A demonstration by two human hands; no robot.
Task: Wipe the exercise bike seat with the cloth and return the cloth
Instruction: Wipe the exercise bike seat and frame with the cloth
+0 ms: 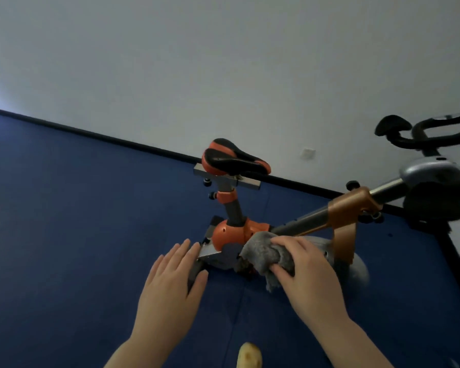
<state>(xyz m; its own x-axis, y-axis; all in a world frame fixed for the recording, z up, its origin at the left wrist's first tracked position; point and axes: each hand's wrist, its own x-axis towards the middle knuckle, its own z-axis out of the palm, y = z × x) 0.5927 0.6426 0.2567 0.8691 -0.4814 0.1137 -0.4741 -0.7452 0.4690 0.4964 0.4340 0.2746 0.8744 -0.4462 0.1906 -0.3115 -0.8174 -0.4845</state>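
Blue floor [64, 235] meets a pale wall [223, 62] along a dark skirting strip [91, 132]; a white socket plate [307, 153] sits low on the wall. Bike [303, 224] stands on the floor, frame grey with orange and bronze parts. Seat [234, 158], black with orange trim, is on its post at centre frame, uncovered, well above both hands. Black handlebars [422, 131] show at the right edge. Right hand [311, 277] holds the cloth [263, 253], grey and bunched, with fingers curled over its top and thumb pinching it from beneath; the cloth lies against the lower frame just beside the orange hub [229, 233], a loose corner hanging below the hand. Left hand [170, 288] is flat, fingers straight and slightly apart, fingertips by the grey metal bracket [210, 252] at the frame's rear; contact cannot be confirmed. Yellowish object [249, 357] at the bottom edge, unidentified.
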